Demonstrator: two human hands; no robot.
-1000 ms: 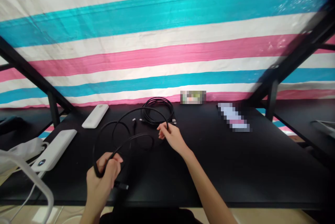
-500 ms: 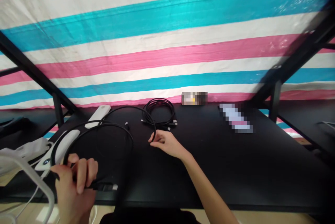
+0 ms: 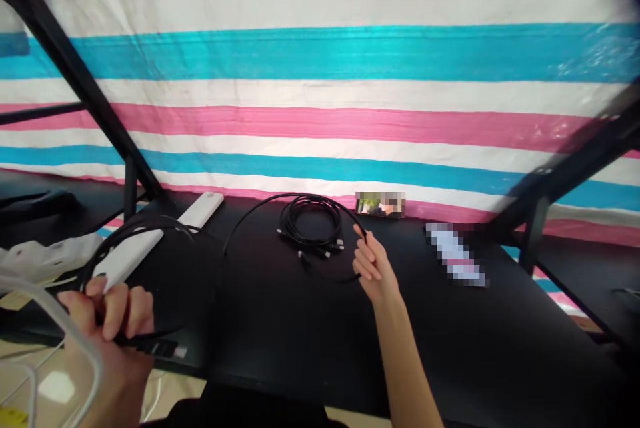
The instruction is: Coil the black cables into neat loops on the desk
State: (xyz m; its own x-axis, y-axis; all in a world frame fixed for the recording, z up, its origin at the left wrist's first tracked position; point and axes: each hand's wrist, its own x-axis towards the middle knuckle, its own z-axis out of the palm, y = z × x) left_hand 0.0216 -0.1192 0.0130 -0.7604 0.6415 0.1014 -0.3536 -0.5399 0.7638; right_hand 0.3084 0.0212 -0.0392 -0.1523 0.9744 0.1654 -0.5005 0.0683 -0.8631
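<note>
Loops of a black cable (image 3: 273, 197) run between my two hands over the black table. My left hand (image 3: 113, 331), at the lower left, is closed around the gathered loops, and a plug (image 3: 167, 348) sticks out below its fingers. At centre right, my right hand (image 3: 377, 265) has its fingers curled round a single run of the same cable. The other plug end (image 3: 301, 257) dangles or lies just left of the right hand; I cannot tell which. Behind it, a coiled black cable (image 3: 311, 241) with several plug ends rests on the table.
White oblong devices (image 3: 203, 211) lie at the left, beside a white power strip (image 3: 65, 253). A white tube (image 3: 55, 311) crosses the near left corner. A propped phone-like screen (image 3: 381, 205) and a blurred pale object (image 3: 456, 255) are at the back right. Striped sheeting (image 3: 320, 55) hangs behind.
My right hand has moved right, drawing the cable out into a wider arc. My left hand, still closed on the loops, sits lower and farther left. The view has tilted slightly.
</note>
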